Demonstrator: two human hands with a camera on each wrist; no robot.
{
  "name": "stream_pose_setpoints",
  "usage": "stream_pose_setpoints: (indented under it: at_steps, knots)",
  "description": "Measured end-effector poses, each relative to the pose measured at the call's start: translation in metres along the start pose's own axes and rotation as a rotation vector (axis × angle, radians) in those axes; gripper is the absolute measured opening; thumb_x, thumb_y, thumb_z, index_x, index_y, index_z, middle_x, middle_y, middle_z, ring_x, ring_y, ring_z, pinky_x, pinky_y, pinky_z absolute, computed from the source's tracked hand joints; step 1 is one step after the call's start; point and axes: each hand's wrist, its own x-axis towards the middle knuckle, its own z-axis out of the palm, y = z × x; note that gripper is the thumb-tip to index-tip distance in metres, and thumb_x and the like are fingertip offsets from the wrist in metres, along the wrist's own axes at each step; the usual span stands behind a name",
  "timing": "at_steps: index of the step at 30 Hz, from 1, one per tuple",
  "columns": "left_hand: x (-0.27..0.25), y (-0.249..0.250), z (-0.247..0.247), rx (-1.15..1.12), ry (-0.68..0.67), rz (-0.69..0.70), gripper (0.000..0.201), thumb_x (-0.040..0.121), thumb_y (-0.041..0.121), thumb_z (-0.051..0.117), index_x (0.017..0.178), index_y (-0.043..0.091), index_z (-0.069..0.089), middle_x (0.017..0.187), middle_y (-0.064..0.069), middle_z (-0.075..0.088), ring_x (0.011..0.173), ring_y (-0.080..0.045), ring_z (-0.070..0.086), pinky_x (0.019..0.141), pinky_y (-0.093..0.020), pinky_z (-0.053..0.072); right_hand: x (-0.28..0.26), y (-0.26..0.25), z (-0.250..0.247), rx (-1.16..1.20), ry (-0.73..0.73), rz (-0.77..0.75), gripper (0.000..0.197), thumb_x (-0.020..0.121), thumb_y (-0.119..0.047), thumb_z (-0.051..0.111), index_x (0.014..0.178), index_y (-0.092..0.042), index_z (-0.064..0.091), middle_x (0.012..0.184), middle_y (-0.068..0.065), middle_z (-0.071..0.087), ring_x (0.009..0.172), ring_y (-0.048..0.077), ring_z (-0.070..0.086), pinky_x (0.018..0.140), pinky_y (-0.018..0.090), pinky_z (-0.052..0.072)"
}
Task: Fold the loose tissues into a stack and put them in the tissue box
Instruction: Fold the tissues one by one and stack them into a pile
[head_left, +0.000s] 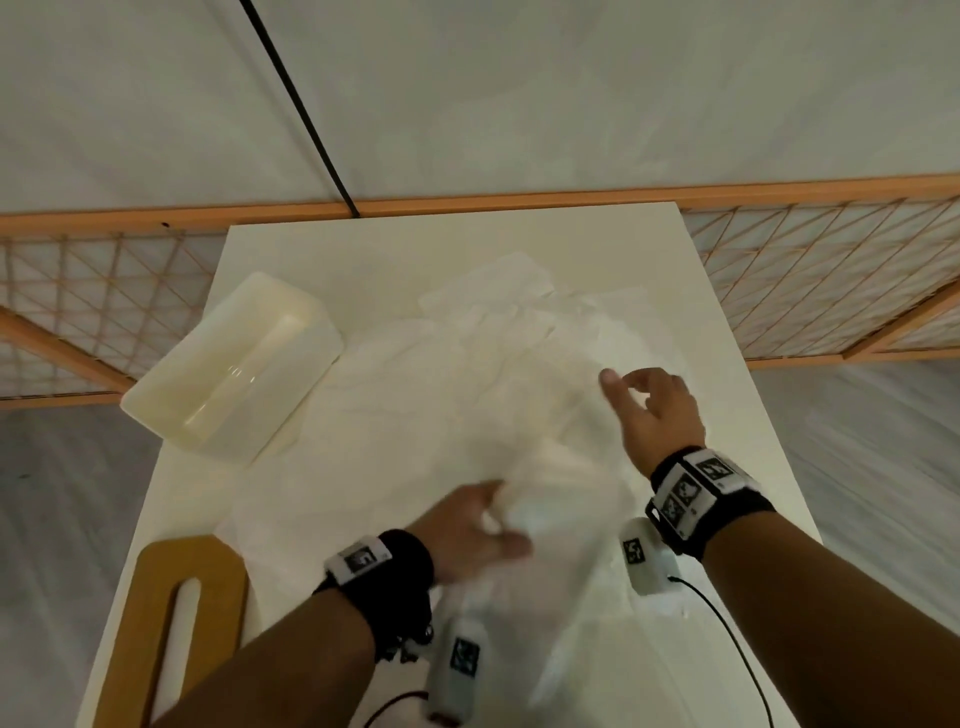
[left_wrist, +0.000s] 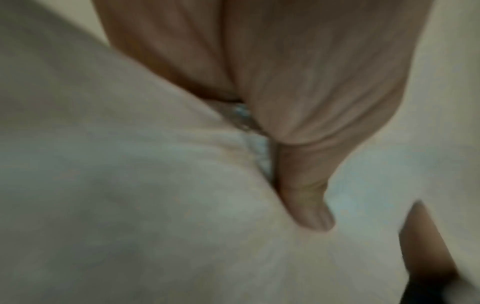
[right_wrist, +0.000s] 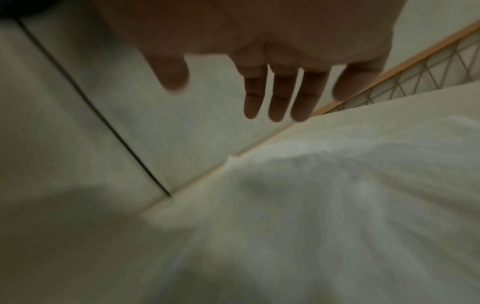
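Several loose white tissues (head_left: 498, 358) lie spread and crumpled across the middle of the white table (head_left: 363, 244). My left hand (head_left: 483, 530) grips a bunched tissue (head_left: 561, 525) lifted off the near part of the table; in the left wrist view the thumb (left_wrist: 306, 197) pinches that tissue (left_wrist: 130, 185) against the fingers. My right hand (head_left: 649, 410) hovers over the right side of the pile, fingers (right_wrist: 275, 96) straight and spread, holding nothing. The cream tissue box base (head_left: 228, 364) lies open at the back left. Its tan wooden lid (head_left: 176, 623), with a slot, sits at the near left.
An orange-framed lattice fence (head_left: 810, 280) runs behind and beside the table. A black cable (head_left: 301, 109) crosses the floor beyond it. The table's right edge (head_left: 769, 441) is close to my right wrist. In the right wrist view tissues (right_wrist: 337, 205) cover the table.
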Motion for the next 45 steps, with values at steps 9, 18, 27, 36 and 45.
stream_pose_setpoints:
  at_steps: [9,18,27,36,45]
  knots:
    - [0.035,0.049,0.005,-0.784,0.317,0.016,0.027,0.102,0.023,0.061,0.128,0.012,0.06,0.115,-0.012,0.075,0.105,-0.032,0.073,0.09,-0.052,0.059,-0.041,-0.029,0.02,0.211,-0.411,-0.011,0.038,0.092,-0.04,0.072,0.124,-0.023,0.063,0.109,-0.005,0.072,0.099,0.019,0.07,0.087,0.037,0.058]
    - [0.052,0.056,0.056,-0.43,0.224,-0.013,0.078,0.075,0.018,0.088,0.136,0.032,0.041,0.121,0.0,0.066,0.105,-0.021,0.07,0.081,-0.046,0.063,-0.014,0.011,-0.016,0.064,-0.158,0.068,0.033,0.099,-0.03,0.062,0.124,-0.017,0.046,0.109,0.001,0.059,0.098,0.025,0.057,0.083,0.034,0.045]
    - [0.039,0.063,0.074,0.44,0.076,-0.033,0.038,0.085,0.029,0.076,0.117,0.024,0.056,0.095,0.005,0.07,0.086,-0.016,0.069,0.084,-0.035,0.059,0.009,0.096,-0.057,-0.251,-0.18,0.337,0.062,0.094,-0.036,0.07,0.143,-0.014,0.038,0.131,0.015,0.06,0.119,0.037,0.058,0.098,0.043,0.048]
    - [0.058,0.035,0.006,0.73,0.412,-0.142,0.058,0.092,0.048,0.066,0.137,0.017,0.047,0.142,-0.002,0.041,0.131,-0.027,0.04,0.105,-0.04,0.042,0.011,0.026,-0.039,-0.455,-0.024,0.05,0.068,0.087,-0.034,0.07,0.147,-0.02,0.04,0.147,0.006,0.042,0.135,0.031,0.042,0.112,0.051,0.04]
    - [0.05,0.013,0.004,0.76,0.409,-0.001,0.045,0.093,0.04,0.066,0.129,0.016,0.055,0.142,0.001,0.044,0.131,-0.023,0.042,0.106,-0.038,0.041,0.023,-0.031,0.031,-0.342,-0.283,0.142,0.054,0.086,-0.036,0.063,0.136,-0.032,0.044,0.117,-0.005,0.063,0.115,0.028,0.045,0.111,0.046,0.035]
